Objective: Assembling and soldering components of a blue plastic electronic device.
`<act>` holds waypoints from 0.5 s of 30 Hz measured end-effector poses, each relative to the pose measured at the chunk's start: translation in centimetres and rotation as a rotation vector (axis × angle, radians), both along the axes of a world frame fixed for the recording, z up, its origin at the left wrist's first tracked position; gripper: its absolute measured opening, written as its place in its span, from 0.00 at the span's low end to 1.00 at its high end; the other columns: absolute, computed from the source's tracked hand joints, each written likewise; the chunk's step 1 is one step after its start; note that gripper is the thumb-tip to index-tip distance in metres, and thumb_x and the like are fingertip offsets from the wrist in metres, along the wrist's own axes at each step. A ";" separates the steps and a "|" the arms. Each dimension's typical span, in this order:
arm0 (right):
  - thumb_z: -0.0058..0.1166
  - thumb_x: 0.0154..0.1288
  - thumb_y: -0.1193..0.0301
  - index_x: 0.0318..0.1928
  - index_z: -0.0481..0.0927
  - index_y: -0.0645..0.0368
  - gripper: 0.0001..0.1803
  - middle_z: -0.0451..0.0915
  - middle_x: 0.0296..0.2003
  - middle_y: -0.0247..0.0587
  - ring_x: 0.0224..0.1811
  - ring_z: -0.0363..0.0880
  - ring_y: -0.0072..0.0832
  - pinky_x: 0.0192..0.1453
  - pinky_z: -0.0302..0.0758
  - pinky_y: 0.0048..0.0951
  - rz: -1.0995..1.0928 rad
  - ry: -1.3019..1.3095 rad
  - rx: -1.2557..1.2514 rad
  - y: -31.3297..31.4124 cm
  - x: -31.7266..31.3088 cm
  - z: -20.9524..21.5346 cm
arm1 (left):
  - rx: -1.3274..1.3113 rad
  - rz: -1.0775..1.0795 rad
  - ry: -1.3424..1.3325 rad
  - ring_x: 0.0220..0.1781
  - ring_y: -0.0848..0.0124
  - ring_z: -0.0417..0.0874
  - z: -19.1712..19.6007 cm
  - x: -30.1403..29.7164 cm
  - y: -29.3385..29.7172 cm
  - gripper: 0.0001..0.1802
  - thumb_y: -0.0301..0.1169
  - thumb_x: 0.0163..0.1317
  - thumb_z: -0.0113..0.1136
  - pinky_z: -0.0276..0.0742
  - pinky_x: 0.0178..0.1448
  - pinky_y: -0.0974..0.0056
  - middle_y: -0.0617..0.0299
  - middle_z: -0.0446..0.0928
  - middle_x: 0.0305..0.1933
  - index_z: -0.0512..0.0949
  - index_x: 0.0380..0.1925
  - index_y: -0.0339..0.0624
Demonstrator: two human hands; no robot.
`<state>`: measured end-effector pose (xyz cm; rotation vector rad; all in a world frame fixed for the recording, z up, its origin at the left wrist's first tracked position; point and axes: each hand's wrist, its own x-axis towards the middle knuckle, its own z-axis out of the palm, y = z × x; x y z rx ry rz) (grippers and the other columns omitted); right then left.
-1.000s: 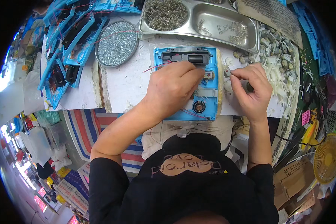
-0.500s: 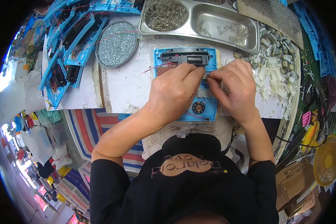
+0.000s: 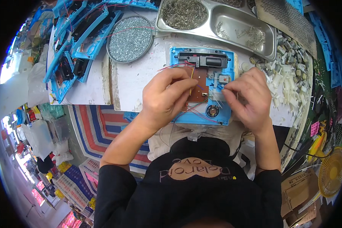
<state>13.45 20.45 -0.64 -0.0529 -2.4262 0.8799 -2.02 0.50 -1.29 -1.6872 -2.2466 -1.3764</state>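
A blue plastic casing (image 3: 227, 104) lies on the worktable, holding a black compartment part (image 3: 212, 61), a brown circuit board (image 3: 197, 97), a small round speaker (image 3: 212, 110) and a small grey boxy part (image 3: 224, 78). Over the board's left part, my left hand (image 3: 165, 93) is closed in a pinch, with a thin yellow strip (image 3: 192, 72) at its fingertips. My right hand (image 3: 250, 98) is at the casing's right edge, thumb and forefinger pinched just below the grey part. Whatever its fingertips hold is too small to make out. Red wires (image 3: 171, 67) run from the casing.
A round dish of small metal screws (image 3: 130, 40) and a metal tray (image 3: 235, 28) with springs stand at the back. White plastic pieces (image 3: 283, 83) are heaped on the right. Wired blue casings (image 3: 81, 45) are piled at the left. A yellow fan (image 3: 332, 173) stands lower right.
My left hand has drawn left, away from my right hand, uncovering the circuit board and the grey part. My right hand stays by the casing's right edge. The whole view has shifted.
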 end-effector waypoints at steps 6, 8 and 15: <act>0.73 0.52 0.77 0.33 0.84 0.56 0.09 0.80 0.27 0.35 0.32 0.75 0.36 0.44 0.71 0.36 -0.073 0.018 0.007 0.3 0.4 0.3 | 0.091 0.060 0.155 0.39 0.61 0.85 -0.9 -1.3 0.4 0.15 0.19 0.52 0.72 0.78 0.43 0.58 0.58 0.85 0.41 0.86 0.41 0.43; 0.72 0.53 0.77 0.33 0.84 0.57 0.08 0.82 0.28 0.35 0.33 0.76 0.36 0.43 0.71 0.35 -0.083 0.019 0.002 0.4 0.6 0.2 | 0.060 0.151 0.143 0.38 0.61 0.85 -1.0 -1.6 0.3 0.12 0.20 0.54 0.72 0.76 0.45 0.59 0.60 0.86 0.39 0.85 0.38 0.44; 0.72 0.53 0.78 0.33 0.85 0.57 0.08 0.83 0.28 0.34 0.33 0.77 0.35 0.43 0.71 0.35 -0.088 0.043 -0.016 0.4 0.7 0.4 | 0.021 0.220 0.064 0.35 0.63 0.84 -1.2 -2.0 0.3 0.08 0.20 0.57 0.71 0.76 0.44 0.60 0.60 0.86 0.36 0.85 0.35 0.43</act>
